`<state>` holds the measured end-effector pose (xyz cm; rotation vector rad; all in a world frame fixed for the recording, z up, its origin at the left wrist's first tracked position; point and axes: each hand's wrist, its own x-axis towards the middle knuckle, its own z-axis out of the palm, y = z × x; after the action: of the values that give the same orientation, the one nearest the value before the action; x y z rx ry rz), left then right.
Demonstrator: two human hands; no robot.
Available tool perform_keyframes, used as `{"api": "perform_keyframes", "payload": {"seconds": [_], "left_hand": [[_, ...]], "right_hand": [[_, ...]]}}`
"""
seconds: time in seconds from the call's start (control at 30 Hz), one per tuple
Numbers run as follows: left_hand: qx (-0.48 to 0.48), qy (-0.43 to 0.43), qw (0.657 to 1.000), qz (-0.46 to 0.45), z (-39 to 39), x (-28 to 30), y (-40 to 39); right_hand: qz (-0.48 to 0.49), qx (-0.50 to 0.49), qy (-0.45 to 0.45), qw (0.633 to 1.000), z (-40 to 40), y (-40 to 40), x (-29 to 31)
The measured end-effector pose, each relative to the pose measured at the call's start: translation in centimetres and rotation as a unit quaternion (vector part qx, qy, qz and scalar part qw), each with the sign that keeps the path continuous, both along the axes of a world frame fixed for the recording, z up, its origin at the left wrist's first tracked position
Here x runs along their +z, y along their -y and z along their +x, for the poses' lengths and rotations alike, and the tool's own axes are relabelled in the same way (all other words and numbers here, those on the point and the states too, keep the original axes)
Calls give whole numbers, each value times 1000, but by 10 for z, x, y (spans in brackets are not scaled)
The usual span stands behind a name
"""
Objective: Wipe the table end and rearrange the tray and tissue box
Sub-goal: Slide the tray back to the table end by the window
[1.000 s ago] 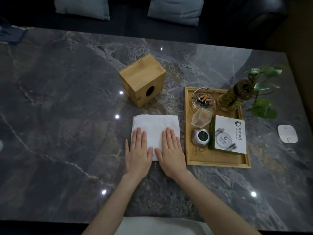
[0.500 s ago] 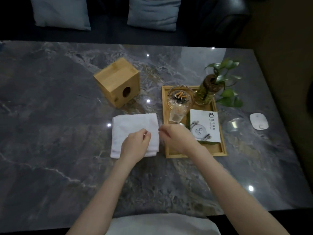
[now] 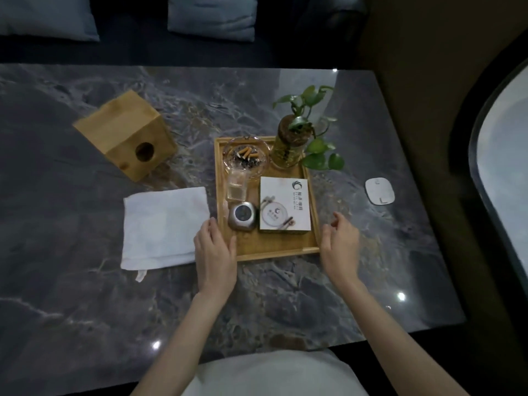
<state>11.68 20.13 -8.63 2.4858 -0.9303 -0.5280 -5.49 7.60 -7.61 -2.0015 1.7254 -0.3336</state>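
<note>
A wooden tray (image 3: 274, 250) lies on the dark marble table (image 3: 85, 281), carrying an ashtray, a small glass, a metal gadget, a white card box and a potted plant. My left hand (image 3: 215, 252) rests against the tray's near-left corner, fingers over its left rim. My right hand (image 3: 341, 247) hovers just off the tray's right edge, fingers curled and apart, holding nothing. A folded white cloth (image 3: 164, 231) lies flat left of the tray. The wooden tissue box (image 3: 125, 134) sits tilted at the back left.
A white oval device (image 3: 380, 191) lies right of the tray. The table's right edge runs close to it, with a dark floor beyond. Cushions (image 3: 211, 17) sit on a sofa behind the table. The plant's leaves (image 3: 320, 158) overhang the tray's far-right corner.
Both hands left the white cloth and moved right to the two sides of the tray. The cloth stays flat on the table. My view shifted right.
</note>
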Motion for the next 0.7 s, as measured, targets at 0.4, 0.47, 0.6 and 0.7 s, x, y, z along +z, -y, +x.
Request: {"api": "perform_keyframes", "payload": {"seconds": [0.4,0.47,0.6,0.7], "left_hand": [[56,46,997,26,-8,-19,1],[47,46,997,35,-6,-18,2],[31,60,996,61,-3,-14,2],[24,82,993,81,-7,-12,3]], "right_hand": [[69,72,-2,995,-11,-1,-24],[75,76,3,994,-11,0,-23],[84,93,5,992,-14,3,-23],[74,96,-25,992,-8,6,-20]]}}
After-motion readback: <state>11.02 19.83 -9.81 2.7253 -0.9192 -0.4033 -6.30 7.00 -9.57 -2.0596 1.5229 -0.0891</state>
